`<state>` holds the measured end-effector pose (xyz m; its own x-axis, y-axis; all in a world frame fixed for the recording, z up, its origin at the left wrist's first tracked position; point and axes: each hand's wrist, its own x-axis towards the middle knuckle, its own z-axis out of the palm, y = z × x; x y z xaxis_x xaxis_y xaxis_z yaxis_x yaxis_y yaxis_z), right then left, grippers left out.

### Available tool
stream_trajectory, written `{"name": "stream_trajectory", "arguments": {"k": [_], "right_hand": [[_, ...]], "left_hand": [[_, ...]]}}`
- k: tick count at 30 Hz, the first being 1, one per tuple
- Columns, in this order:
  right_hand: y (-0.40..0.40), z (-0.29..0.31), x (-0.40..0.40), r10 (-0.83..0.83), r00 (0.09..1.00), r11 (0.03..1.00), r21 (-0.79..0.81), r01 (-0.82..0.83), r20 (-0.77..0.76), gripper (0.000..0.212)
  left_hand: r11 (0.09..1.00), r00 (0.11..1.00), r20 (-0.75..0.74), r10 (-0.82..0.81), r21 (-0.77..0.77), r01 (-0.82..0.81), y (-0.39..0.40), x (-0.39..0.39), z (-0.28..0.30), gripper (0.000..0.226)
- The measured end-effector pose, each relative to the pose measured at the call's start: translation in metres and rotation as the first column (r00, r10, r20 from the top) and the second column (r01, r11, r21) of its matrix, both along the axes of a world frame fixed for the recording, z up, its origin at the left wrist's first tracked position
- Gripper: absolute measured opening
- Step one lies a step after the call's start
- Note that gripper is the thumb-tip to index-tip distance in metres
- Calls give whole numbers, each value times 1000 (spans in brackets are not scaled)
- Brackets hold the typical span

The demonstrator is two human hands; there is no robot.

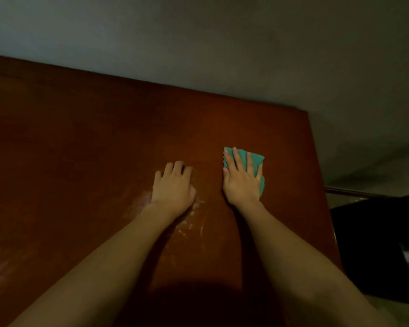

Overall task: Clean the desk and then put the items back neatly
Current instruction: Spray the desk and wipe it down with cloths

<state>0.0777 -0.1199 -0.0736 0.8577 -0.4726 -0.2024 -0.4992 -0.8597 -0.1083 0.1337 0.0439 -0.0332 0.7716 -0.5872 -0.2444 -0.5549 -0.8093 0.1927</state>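
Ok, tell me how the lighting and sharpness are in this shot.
Head view: dim and warm overall; the desk looks dark reddish-brown, with the person's shadow pooled at the bottom edge. The picture is soft, edges slightly blurred. Wide-angle bend tilts the desk's far edge. The green cloth under the right hand stands out; pale smears show near the left hand.

We see a reddish-brown desk whose far edge meets a grey wall and whose far right corner shows in view. Towards its right edge lies a green cloth, flat on the wood, with our right hand pressed flat on top. Our left hand rests on the bare desk beside it. Whitish smears mark the surface near the middle and by the left edge.
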Motion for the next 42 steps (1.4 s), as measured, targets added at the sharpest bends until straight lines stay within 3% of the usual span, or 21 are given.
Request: {"name": "stream_trajectory", "arguments": {"k": [13, 21, 33, 42], "right_hand": [[-114, 0, -59, -50, 999, 999, -15, 49, -15, 51], [-146, 0, -93, -225, 974, 974, -5, 225, -22, 51], [-86, -1, -116, -421, 906, 907, -6, 421, -36, 52], [36, 4, -57, -370, 928, 928, 23, 371, -49, 53]], "left_hand": [[994, 997, 9, -78, 80, 77, -85, -34, 2, 51], [989, 994, 9, -108, 99, 106, -88, -48, -2, 53], [985, 985, 9, -174, 22, 173, -79, -53, 3, 50], [996, 996, 13, -83, 18, 82, 18, -7, 11, 49]]}}
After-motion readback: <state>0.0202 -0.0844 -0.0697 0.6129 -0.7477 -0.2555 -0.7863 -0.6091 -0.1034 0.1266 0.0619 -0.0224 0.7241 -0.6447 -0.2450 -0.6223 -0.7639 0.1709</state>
